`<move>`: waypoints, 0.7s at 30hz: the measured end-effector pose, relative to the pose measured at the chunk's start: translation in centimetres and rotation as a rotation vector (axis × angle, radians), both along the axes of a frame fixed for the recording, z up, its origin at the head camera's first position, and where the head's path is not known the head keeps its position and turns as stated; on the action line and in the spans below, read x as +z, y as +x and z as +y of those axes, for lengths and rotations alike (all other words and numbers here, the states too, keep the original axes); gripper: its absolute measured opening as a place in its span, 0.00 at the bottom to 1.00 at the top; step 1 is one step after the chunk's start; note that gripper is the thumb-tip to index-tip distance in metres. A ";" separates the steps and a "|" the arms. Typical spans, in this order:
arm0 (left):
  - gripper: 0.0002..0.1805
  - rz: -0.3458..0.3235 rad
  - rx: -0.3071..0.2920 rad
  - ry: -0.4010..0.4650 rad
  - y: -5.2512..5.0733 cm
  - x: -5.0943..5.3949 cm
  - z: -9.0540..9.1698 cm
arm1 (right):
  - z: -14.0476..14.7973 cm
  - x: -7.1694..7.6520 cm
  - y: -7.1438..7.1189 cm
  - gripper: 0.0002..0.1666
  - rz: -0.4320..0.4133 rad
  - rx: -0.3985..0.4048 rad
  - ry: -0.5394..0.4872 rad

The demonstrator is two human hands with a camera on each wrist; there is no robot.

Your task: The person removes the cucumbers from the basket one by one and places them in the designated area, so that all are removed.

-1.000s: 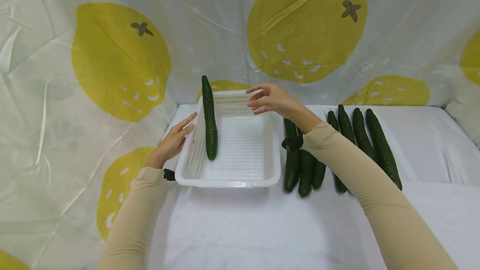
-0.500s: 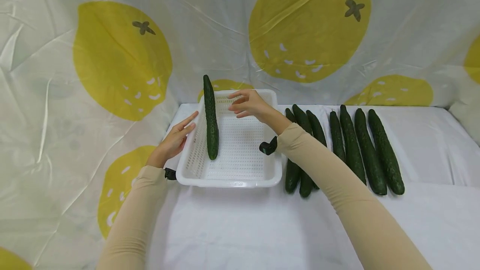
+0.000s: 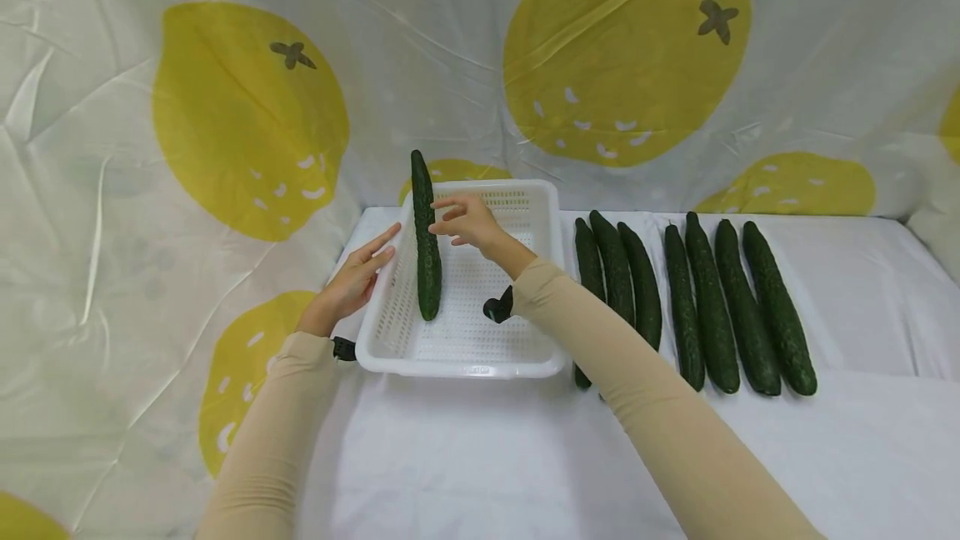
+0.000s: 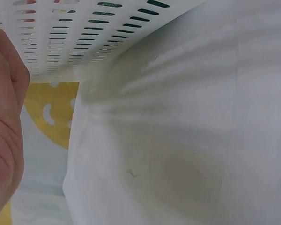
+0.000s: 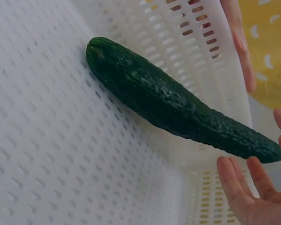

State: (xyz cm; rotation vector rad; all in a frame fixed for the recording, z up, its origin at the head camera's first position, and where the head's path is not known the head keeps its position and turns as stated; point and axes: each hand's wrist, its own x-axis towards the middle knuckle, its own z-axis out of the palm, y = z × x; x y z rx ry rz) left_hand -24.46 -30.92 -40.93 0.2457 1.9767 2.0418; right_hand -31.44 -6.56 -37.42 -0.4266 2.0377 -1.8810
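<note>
A dark green cucumber (image 3: pixel 426 248) stands aslant in the white perforated plastic basket (image 3: pixel 480 369), its far end sticking up past the rim. Over the basket, my right hand (image 3: pixel 468 222) is beside the cucumber's upper part with spread fingers. In the right wrist view, this hand's fingers (image 5: pixel 232 185) lie near the cucumber's narrow end (image 5: pixel 253 147); whether they touch it I cannot tell. My left hand (image 3: pixel 352 283) rests along the basket's left side with fingers straight. Only part of the left hand (image 4: pixel 4 112) shows in the left wrist view, next to the basket's slotted wall (image 4: pixel 89 28).
Right of the basket, three cucumbers (image 3: pixel 615 265) lie side by side on a white cloth (image 3: pixel 465 448), partly behind the right forearm. Several more cucumbers (image 3: pixel 738 307) form a row farther right. A lemon-print curtain (image 3: pixel 420 48) hangs behind and to the left.
My right hand has moved left across the basket, from its far right corner to the cucumber inside. The left hand and the basket stay essentially in place.
</note>
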 end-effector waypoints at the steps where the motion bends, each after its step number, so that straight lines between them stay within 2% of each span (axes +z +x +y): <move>1: 0.30 0.002 0.003 -0.003 0.0 0.0 0.0 | -0.3 -0.2 0.0 0.28 0.000 -0.001 0.001; 12: 0.30 0.027 -0.002 -0.009 0.1 0.1 0.3 | -2.1 -1.8 -0.2 0.28 0.065 -0.032 0.028; 21: 0.30 0.021 0.002 -0.006 0.2 0.0 0.2 | -2.4 -2.9 -0.6 0.29 0.037 -0.020 -0.009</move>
